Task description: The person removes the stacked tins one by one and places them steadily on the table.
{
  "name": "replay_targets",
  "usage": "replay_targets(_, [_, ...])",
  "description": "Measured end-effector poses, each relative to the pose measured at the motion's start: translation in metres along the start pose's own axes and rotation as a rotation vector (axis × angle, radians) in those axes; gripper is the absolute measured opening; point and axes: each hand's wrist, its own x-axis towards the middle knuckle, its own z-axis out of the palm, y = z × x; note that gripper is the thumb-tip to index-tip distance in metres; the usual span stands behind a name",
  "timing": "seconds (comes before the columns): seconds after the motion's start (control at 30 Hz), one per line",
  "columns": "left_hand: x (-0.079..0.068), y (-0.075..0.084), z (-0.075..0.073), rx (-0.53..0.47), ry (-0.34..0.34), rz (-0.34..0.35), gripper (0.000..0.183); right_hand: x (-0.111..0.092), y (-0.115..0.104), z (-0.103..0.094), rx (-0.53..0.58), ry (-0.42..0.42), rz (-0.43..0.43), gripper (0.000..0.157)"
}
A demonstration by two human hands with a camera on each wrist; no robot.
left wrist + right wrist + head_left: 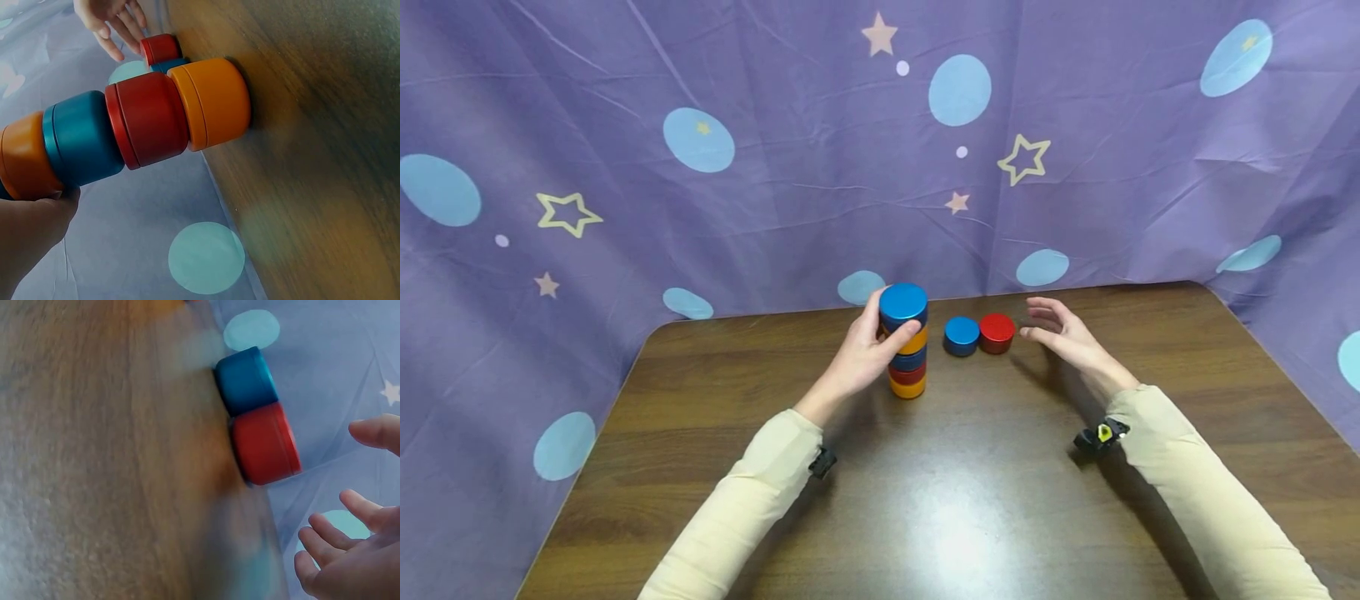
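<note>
A tall upright stack of round metal tins (907, 362) in orange, red and blue stands on the table, a blue tin (903, 301) at its top. My left hand (859, 354) grips the upper part of the stack, thumb on the near side; its other fingers are mostly hidden behind. In the left wrist view the orange tin (219, 103) at the base meets the wood, with a red tin (150, 119) above it. My right hand (1069, 340) hovers just right of a separate red tin (997, 333), fingers apart and holding nothing. Touching that tin is another blue tin (962, 335).
The brown wooden table (955, 467) has its back edge close behind the tins. A purple curtain (820, 167) with stars and blue ovals hangs behind and beside it. The two single tins stand a short gap right of the stack.
</note>
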Motion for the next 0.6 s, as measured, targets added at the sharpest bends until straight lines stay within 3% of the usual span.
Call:
replay_targets(0.33, [-0.003,-0.003,-0.002,0.007,-0.018,-0.069,0.059,-0.014,-0.010,0.001,0.057,-0.014,-0.038,0.051])
replay_targets(0.53, [-0.005,-0.005,-0.002,-0.001,-0.022,-0.082,0.061,-0.019,-0.019,0.003,0.046,-0.047,-0.069,0.053])
replay_targets(0.6, [-0.006,0.000,-0.002,-0.002,-0.025,-0.085,0.059,-0.022,-0.022,0.003,0.024,-0.054,-0.082,0.052])
